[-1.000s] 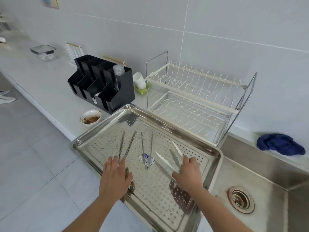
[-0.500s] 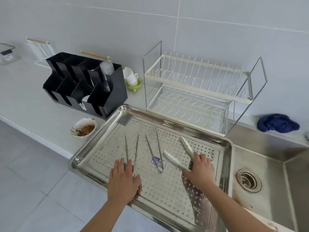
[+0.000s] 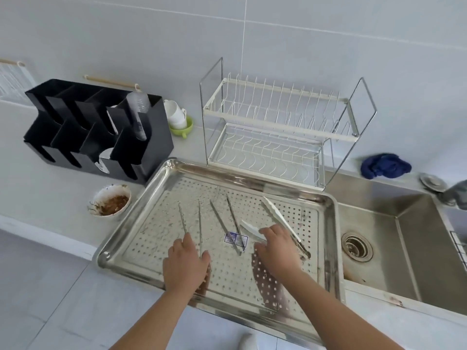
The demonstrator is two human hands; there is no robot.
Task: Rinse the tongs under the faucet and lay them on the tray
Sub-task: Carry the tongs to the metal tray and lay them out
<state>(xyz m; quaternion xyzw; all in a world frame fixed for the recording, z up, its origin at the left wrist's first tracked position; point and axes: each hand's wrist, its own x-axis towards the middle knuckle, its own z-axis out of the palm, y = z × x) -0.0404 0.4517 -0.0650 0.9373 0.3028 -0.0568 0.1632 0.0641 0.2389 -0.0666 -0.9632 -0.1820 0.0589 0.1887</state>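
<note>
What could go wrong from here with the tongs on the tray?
1. The tray seems to overhang the counter at its front edge; the left hand and right hand bearing down there might tip it.
2. The white-tipped tongs lie close to the labelled tongs; lifting one could drag the other.

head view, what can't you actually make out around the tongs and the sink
1. The left tongs: hinge end hidden under the left hand, head view.
2. The white-tipped tongs: the right hand covers the near arm, so the grip is unclear.
3. The faucet: cut off by the right edge and blurred.
4. The label on the middle tongs: print too small to read.
</note>
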